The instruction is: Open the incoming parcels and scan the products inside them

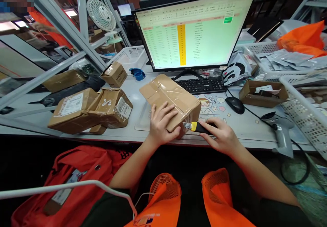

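Observation:
A taped cardboard box lies on the desk in front of the keyboard. My left hand rests on top of its near end, fingers curled over the cardboard and holding it down. My right hand grips a yellow and black utility knife. The knife's blade end touches the box's near right corner.
Several brown parcels are piled at the left. A monitor with a spreadsheet, a keyboard and a mouse sit behind. A barcode scanner, an open small box and white baskets stand right. An orange bag lies below.

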`<state>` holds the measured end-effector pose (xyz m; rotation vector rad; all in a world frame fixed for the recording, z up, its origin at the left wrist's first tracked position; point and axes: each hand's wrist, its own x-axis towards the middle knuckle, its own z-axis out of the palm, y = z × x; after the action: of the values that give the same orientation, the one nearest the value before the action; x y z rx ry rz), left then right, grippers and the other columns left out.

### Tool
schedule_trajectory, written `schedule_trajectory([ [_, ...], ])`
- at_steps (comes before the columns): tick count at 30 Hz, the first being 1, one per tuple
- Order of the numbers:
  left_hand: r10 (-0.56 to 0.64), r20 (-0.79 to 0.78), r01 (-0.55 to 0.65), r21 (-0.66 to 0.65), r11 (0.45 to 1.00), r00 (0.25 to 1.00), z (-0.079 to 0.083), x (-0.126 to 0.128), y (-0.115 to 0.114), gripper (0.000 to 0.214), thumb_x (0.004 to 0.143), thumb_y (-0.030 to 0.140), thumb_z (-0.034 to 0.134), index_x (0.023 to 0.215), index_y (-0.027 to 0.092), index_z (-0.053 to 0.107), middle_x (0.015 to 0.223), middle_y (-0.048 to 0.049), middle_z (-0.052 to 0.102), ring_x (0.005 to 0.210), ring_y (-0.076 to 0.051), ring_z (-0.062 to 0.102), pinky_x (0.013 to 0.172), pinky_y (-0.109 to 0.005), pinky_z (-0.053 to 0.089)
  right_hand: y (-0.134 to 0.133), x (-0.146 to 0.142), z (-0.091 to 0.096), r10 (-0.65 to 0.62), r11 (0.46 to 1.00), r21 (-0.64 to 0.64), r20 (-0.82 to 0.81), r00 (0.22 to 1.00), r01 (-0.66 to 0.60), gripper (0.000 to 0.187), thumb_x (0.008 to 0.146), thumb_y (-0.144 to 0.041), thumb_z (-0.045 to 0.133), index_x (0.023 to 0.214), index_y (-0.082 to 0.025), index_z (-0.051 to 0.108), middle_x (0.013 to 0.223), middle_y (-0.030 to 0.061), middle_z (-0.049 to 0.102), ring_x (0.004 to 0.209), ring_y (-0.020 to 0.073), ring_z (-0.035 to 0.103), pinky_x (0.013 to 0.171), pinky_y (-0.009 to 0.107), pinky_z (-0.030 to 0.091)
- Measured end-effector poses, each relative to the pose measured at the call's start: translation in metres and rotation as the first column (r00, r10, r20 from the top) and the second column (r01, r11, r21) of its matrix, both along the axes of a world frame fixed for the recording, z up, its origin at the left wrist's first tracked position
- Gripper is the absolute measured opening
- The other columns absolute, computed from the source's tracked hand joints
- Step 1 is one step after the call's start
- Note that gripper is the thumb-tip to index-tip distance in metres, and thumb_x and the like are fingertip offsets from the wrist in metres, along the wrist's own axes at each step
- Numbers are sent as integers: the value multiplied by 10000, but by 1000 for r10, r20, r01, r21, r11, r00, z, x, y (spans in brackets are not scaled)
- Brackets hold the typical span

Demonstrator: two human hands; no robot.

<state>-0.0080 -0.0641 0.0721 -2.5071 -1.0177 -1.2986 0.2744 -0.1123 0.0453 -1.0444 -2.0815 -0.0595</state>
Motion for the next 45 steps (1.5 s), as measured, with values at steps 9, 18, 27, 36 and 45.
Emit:
schedule_trajectory([
  [9, 88, 65, -94, 89, 992, 994, -7, 17, -4, 356, 930, 394, 568, 1199, 195, 688, 1265, -145, 741, 1310, -333, 644, 1114, -522, 420, 3, -1, 7, -4, 999, 49, 60, 998, 1, 410, 984, -339, 655, 1385, -261, 690, 1107, 115, 716, 988, 248, 678, 872, 400, 590],
  [18, -17, 52, 21, -72, 997, 999, 1, 1, 4, 449, 994, 522, 470, 1219, 225, 721, 1309, -129, 717, 1339, -332, 612, 1133, -532, 425, 44, 77, 13, -349, 937, -36, -82, 934, 347, 439, 977, -471, 617, 1301, -203, 745, 1085, 137, 695, 972, 279, 673, 891, 435, 563],
  [27, 266, 166, -162, -466, 870, 949, 12, -92, 99, 772, 971, 730, 419, 1435, 145, 613, 1298, -189, 603, 1220, -333, 609, 1102, -517, 490, 4, -23, -1, -74, 969, -247, -410, 909, -33, 477, 1031, -520, 514, 1361, -222, 686, 1134, 112, 742, 1012, 261, 710, 904, 425, 587],
  [36, 272, 29, -269, -95, 959, 962, -7, -57, -44, 496, 886, 506, 763, 1303, 241, 719, 1371, -165, 588, 1305, -374, 566, 1104, -543, 495, 23, 34, 85, -251, 967, -106, -204, 946, 234, 498, 1006, -504, 559, 1385, -209, 691, 1025, 94, 758, 880, 249, 718, 851, 416, 593],
  [45, 212, 150, -217, 22, 976, 966, -22, -33, 3, 251, 981, 304, 670, 1207, 253, 765, 1179, -99, 767, 1157, -304, 653, 1002, -489, 506, 41, -102, 127, -105, 967, -147, 508, 855, 206, 427, 1047, -421, 518, 1422, -283, 670, 1175, 103, 754, 942, 262, 723, 785, 352, 550],
])
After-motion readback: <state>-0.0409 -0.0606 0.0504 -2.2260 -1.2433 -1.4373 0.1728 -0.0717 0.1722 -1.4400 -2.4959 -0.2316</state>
